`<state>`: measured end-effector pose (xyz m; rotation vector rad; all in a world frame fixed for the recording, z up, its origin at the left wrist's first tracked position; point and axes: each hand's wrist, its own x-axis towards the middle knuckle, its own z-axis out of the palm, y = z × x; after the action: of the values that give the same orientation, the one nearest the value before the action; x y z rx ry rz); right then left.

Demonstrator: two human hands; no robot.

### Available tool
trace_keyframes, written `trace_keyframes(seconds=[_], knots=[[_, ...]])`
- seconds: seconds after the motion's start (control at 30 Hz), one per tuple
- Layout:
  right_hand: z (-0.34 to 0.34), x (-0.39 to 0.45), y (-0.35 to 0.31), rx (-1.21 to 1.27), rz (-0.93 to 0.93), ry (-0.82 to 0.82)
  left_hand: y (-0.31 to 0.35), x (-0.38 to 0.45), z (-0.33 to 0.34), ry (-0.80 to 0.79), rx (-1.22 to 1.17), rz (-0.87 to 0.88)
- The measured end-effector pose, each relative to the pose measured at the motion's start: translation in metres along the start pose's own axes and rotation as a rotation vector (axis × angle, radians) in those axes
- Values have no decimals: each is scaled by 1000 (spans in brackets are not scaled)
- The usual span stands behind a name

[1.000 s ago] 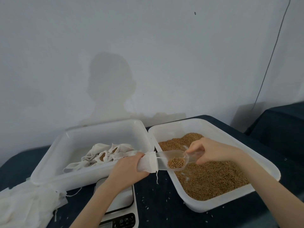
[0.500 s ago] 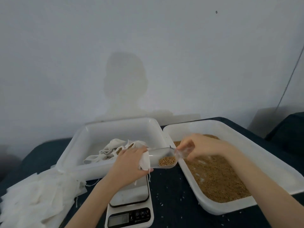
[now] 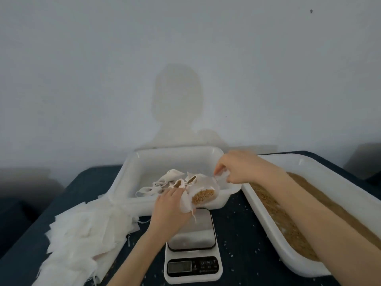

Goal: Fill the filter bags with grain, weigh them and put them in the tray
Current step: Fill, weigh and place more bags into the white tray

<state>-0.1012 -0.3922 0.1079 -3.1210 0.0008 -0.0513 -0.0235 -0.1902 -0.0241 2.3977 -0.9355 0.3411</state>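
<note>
The left hand (image 3: 172,205) grips a white filter bag (image 3: 188,201), fingers curled round its cloth, holding it over the near edge of the left tray (image 3: 132,176) and just above the scale (image 3: 192,242). The right hand (image 3: 237,168) pinches the handle of a clear plastic scoop (image 3: 206,193), and the scoop tilts down with its mouth pushed into the open bag. Brown grain (image 3: 203,196) sits low in the scoop bowl, right at the bag's opening.

Behind the hands, in the left tray, lie several filled bags (image 3: 175,181), their tops gaping with grain showing inside. They sit in a loose cluster toward the near wall of the tray.

On the right stands the grain tray (image 3: 309,164), a big white tub with a deep layer of brown grain; the right forearm crosses over its near left corner. The two trays stand just beside each other, corners close.

The scale's steel platter carries nothing; its display is too dim to read. A heap of empty bags (image 3: 86,234) sprawls over the dark table (image 3: 243,234) to the left, touching the left tray's near corner. Stray grains speckle the cloth between scale and grain tray.
</note>
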Motion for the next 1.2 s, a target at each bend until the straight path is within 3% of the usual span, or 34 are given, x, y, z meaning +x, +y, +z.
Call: trace_keyframes(seconds=[0.13, 0.43, 0.63, 0.83, 0.97, 1.2], knots=[[-21, 8, -15, -147, -86, 146, 7, 0, -9, 143, -103, -58], [-35, 7, -60, -630, -238, 268, 25, -3, 2, 66, -248, -256], [-40, -5, -68, -762, -245, 330, 30, -9, 10, 109, -387, -291], [-41, -30, -30, -594, -134, 206, 30, -7, 7, 43, -418, -201], [-26, -55, 13, -299, -40, 83, 35, -4, 5, -81, -322, -99], [-5, -123, 100, 98, 248, 52, 58, 4, 15, -216, -335, -23]])
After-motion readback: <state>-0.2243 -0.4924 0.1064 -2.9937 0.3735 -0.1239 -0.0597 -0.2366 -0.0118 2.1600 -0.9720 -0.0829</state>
